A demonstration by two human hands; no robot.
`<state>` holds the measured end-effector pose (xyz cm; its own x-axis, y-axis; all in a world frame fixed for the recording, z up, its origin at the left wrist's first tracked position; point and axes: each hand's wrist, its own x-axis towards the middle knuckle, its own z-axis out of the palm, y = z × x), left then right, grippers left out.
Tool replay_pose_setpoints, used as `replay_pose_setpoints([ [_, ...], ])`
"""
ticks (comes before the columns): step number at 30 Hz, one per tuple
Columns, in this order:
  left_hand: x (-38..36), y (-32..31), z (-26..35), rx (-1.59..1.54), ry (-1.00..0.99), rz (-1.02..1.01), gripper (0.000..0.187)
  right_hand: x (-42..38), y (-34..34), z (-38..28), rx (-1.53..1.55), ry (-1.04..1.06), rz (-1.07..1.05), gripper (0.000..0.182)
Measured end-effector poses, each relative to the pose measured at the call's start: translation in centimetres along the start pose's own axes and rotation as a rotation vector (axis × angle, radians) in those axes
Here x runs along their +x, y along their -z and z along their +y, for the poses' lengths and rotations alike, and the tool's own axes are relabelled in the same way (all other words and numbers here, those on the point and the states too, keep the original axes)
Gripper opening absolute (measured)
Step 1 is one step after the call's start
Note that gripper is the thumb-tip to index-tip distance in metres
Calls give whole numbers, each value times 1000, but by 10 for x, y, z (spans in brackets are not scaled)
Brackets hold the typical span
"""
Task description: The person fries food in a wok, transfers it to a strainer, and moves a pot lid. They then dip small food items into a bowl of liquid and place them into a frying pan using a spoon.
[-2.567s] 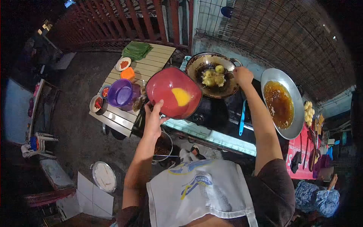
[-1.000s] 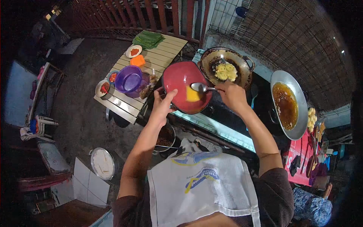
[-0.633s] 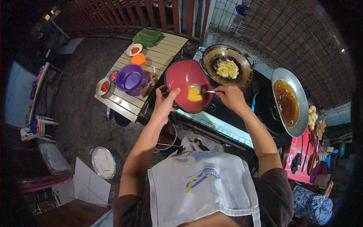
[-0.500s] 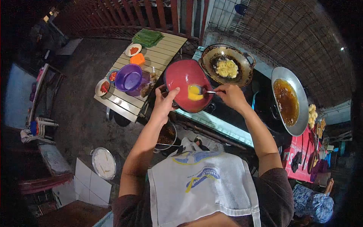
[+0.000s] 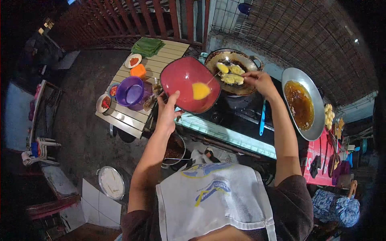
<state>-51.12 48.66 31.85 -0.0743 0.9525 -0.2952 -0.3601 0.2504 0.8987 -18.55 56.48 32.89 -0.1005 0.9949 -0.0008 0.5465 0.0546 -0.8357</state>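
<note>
My left hand (image 5: 167, 112) grips the near left edge of a red bowl (image 5: 181, 76), thumb over the rim. The bowl is tilted, and beaten egg (image 5: 201, 91) pools on its right side. In my right hand (image 5: 260, 83) is a spoon (image 5: 222, 68) carrying yellow egg, held above a dark frying pan (image 5: 209, 61). A thin strand of egg stretches between spoon and bowl. Yellow egg-coated pieces (image 5: 233, 79) lie frying in the pan's oil.
A wide metal wok (image 5: 319, 92) with brown oil stands at the right. A blue-handled utensil (image 5: 263, 118) lies on the stove. On the slatted table (image 5: 171, 54) sit a purple tub (image 5: 130, 91), an orange container (image 5: 138, 71), small dishes and green leaves (image 5: 147, 47). A person (image 5: 335, 205) is at lower right.
My right hand has lifted the spoon with egg out of the bowl and moved it up and right over the pan. The bowl has shifted slightly left and up in view.
</note>
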Motion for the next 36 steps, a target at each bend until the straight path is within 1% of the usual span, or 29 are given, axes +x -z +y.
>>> replay_pose_setpoints([
  [2,0,2,1,0,0,20,74,19,10,17,-206,-28,101,18],
  [3,-1,4,0,-1,1,41,72,24,14,18,-282,-93,108,18],
  [4,-1,6,-1,-1,0,43,72,30,15,24,-281,-92,107,18],
  [6,-2,11,-4,-9,10,60,68,44,10,44,-513,-134,142,19],
  [7,-4,12,-5,-9,8,64,68,48,5,53,-512,-131,139,19],
  [9,-6,15,-6,-13,32,76,66,53,-5,63,-730,-98,192,21],
  [10,-7,17,-6,-13,30,80,66,56,-8,67,-728,-94,190,21],
  [13,-8,21,-6,-9,30,107,64,58,-20,61,-767,-215,169,24],
  [17,-10,23,-5,-2,30,125,62,60,-20,57,-797,-191,129,24],
  [20,-10,24,-6,-1,32,120,62,68,-10,72,-723,-172,117,23],
  [22,-9,24,-7,-1,32,115,62,71,-3,81,-619,-234,169,23],
  [23,-9,23,-9,-4,21,114,63,71,-1,81,-620,-236,170,23],
  [25,-8,22,-11,-6,13,109,63,69,4,82,-723,-275,261,21],
  [26,-7,22,-12,-6,21,96,65,65,5,78,-724,-278,263,21],
  [28,-7,21,-13,-4,29,81,66,56,6,68,-769,-258,224,20],
  [32,-10,17,-13,-4,38,66,69,49,7,75,-811,-215,271,20],
  [34,-13,16,-12,-1,48,62,69,44,10,85,-691,-165,284,21],
  [36,-15,17,-12,-3,40,56,69,33,6,78,-674,-137,249,22],
])
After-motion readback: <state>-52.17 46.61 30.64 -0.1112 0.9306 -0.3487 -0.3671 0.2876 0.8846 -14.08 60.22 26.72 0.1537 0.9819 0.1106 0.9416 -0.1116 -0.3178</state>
